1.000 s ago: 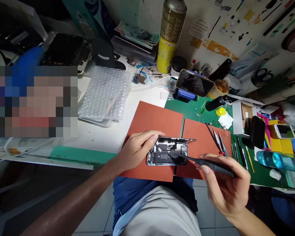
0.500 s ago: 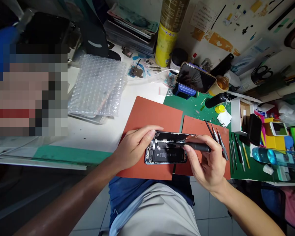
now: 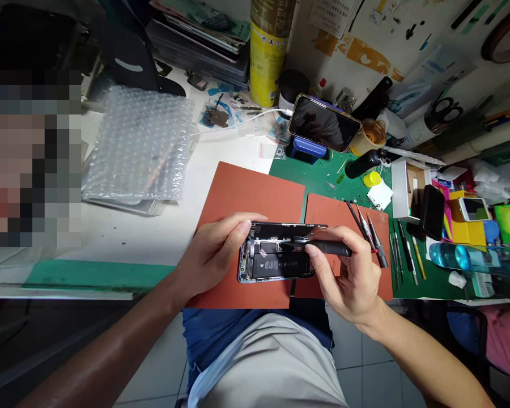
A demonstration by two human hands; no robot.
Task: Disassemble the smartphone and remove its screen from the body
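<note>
An opened smartphone (image 3: 276, 266) lies in front of me, its black battery and inner parts showing. Its screen panel (image 3: 274, 230) is tilted up along the far edge. My left hand (image 3: 212, 252) grips the phone's left end, thumb and fingers closed at the raised screen. Between the thumb and fingers of my right hand (image 3: 351, 275) is a black-handled tool (image 3: 334, 248). Its thin dark end reaches left into the gap between screen and body; the exact tip is hard to make out. Under the phone are orange-brown mats (image 3: 250, 192).
Tweezers and thin tools (image 3: 368, 226) lie right of my right hand, with more pens and picks (image 3: 408, 252) beyond. A charging phone (image 3: 324, 123) leans on a blue stand. Bubble wrap (image 3: 140, 144) lies left, a water bottle (image 3: 476, 258) right. A blurred person (image 3: 21, 170) is at far left.
The whole view has shifted, so the bench things appear further left. Both hands keep their hold on the phone and the black-handled tool, with little other visible change.
</note>
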